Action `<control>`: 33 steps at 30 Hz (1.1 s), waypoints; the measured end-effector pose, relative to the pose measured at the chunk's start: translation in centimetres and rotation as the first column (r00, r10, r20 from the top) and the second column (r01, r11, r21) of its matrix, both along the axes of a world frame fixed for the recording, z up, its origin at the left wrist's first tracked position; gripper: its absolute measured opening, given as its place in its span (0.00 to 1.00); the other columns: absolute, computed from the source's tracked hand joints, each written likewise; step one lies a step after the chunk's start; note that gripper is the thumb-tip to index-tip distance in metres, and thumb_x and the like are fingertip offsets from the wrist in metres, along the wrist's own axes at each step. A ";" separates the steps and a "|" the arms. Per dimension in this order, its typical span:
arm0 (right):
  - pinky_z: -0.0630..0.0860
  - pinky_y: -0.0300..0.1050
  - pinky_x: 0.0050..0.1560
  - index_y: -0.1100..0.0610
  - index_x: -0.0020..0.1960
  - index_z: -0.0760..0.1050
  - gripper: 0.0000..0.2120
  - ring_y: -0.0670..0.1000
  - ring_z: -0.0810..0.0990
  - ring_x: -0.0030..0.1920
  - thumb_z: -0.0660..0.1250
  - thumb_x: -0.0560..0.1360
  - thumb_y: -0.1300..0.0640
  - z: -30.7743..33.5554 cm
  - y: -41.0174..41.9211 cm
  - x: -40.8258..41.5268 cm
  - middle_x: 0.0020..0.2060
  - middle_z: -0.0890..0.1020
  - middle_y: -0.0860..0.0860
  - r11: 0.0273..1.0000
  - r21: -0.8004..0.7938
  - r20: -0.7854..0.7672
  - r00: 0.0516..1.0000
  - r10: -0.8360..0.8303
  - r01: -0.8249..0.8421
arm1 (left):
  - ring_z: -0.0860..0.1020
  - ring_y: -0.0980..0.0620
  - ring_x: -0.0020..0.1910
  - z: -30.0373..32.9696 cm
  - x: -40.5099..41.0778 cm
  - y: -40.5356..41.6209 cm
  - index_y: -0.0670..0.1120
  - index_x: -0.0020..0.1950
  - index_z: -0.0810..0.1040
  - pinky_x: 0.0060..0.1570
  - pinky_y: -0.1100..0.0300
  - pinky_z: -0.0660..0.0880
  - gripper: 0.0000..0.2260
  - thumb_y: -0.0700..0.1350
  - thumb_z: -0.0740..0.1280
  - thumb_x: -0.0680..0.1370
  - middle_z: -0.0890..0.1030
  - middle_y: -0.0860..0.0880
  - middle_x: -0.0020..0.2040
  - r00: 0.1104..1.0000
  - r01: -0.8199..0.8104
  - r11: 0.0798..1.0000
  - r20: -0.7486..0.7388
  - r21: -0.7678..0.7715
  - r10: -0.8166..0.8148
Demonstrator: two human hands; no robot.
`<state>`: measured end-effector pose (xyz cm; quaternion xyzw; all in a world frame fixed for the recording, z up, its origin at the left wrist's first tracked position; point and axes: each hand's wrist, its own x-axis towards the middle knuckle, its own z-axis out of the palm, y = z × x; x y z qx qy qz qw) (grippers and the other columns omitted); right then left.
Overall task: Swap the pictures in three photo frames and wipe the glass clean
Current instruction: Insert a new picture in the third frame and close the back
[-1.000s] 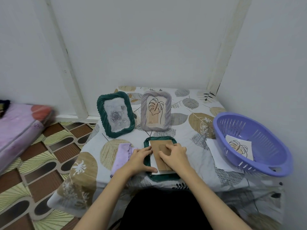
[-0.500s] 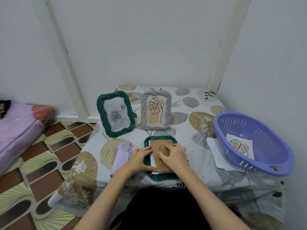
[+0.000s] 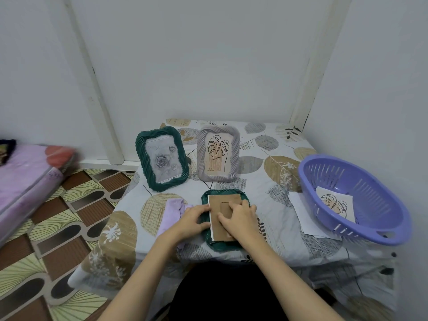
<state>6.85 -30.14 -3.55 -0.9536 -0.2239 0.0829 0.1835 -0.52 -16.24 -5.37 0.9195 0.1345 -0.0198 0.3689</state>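
Observation:
A dark green frame [image 3: 222, 245] lies face down at the table's near edge, with a brown cardboard backing [image 3: 220, 205] resting in it. My left hand [image 3: 193, 220] grips the frame's left rim, thumb at the backing's edge. My right hand [image 3: 239, 218] lies flat on the backing, fingers pressing it. Behind them, two frames stand upright: a green frame [image 3: 162, 158] with a grey rose picture and a lilac frame [image 3: 217, 154] with a leaf drawing. A lilac cloth [image 3: 172, 212] lies just left of my left hand.
A purple plastic basket [image 3: 352, 198] at the right holds a leaf-drawing sheet [image 3: 335, 203] and sits partly on white paper [image 3: 303, 212]. The small table has a leaf-print cover [image 3: 266, 172] and stands in a wall corner. A pink mattress [image 3: 25, 181] lies on the patterned floor at left.
My right hand has slid slightly across the backing and the backing now sits squarer in the frame. The left hand stays on the frame's left rim.

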 end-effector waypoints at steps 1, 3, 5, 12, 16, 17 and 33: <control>0.69 0.52 0.59 0.54 0.64 0.71 0.26 0.59 0.65 0.59 0.61 0.73 0.39 0.0 0.0 0.0 0.61 0.69 0.56 1.000 -0.008 0.004 1.000 0.000 0.000 | 0.64 0.50 0.71 0.0 0.0 0.0 0.41 0.71 0.65 0.68 0.64 0.57 0.25 0.40 0.67 0.76 0.66 0.44 0.72 1.000 0.000 1.000 0.003 -0.002 0.000; 0.68 0.53 0.59 0.54 0.64 0.71 0.26 0.60 0.65 0.60 0.61 0.73 0.39 0.1 0.1 0.1 0.61 0.69 0.57 1.000 -0.018 -0.002 1.000 0.005 -0.005 | 0.65 0.51 0.71 -0.1 0.0 0.0 0.41 0.71 0.65 0.69 0.63 0.58 0.25 0.41 0.67 0.76 0.67 0.45 0.72 1.000 0.001 1.000 0.010 -0.015 -0.001; 0.68 0.53 0.61 0.54 0.65 0.71 0.25 0.60 0.65 0.62 0.60 0.74 0.41 0.4 0.1 0.4 0.62 0.69 0.57 1.000 -0.007 -0.052 0.999 0.005 -0.005 | 0.65 0.51 0.70 -0.1 0.0 0.0 0.42 0.72 0.65 0.69 0.63 0.59 0.26 0.43 0.68 0.75 0.68 0.46 0.71 1.000 0.000 1.000 0.013 -0.031 0.001; 0.69 0.48 0.65 0.57 0.65 0.71 0.22 0.58 0.68 0.66 0.60 0.72 0.65 2.0 -0.7 2.6 0.65 0.73 0.57 0.997 -0.001 -0.264 0.961 0.078 -0.081 | 0.61 0.51 0.73 -0.1 -0.1 -0.1 0.42 0.72 0.64 0.72 0.61 0.56 0.35 0.46 0.75 0.68 0.64 0.46 0.73 1.000 0.008 0.999 0.008 -0.046 -0.008; 0.69 0.42 0.65 0.56 0.69 0.67 0.30 0.53 0.70 0.67 0.59 0.70 0.73 2.7 -2.2 4.0 0.68 0.70 0.56 0.983 0.092 -0.351 0.919 0.179 -0.157 | 0.61 0.50 0.72 0.1 0.0 -0.1 0.42 0.72 0.64 0.72 0.59 0.56 0.35 0.46 0.75 0.68 0.63 0.45 0.74 1.000 0.021 1.000 0.002 -0.013 -0.021; 0.70 0.42 0.63 0.55 0.70 0.66 0.32 0.51 0.72 0.64 0.60 0.69 0.74 2.8 -2.6 4.3 0.69 0.70 0.56 0.979 0.099 -0.370 0.907 0.204 -0.180 | 0.61 0.50 0.72 0.1 0.0 -0.1 0.42 0.72 0.64 0.72 0.58 0.57 0.35 0.46 0.75 0.68 0.63 0.45 0.74 1.000 0.025 1.000 -0.003 -0.006 -0.025; 0.61 0.53 0.70 0.43 0.69 0.66 0.31 0.56 0.62 0.68 0.70 0.70 0.58 1.0 -4.4 5.6 0.69 0.67 0.49 0.932 -0.122 -0.232 0.923 0.308 -0.342 | 0.60 0.47 0.68 0.7 0.3 -2.6 0.46 0.72 0.59 0.67 0.54 0.59 0.40 0.64 0.69 0.67 0.60 0.51 0.74 0.995 -0.018 0.978 -0.088 0.206 0.037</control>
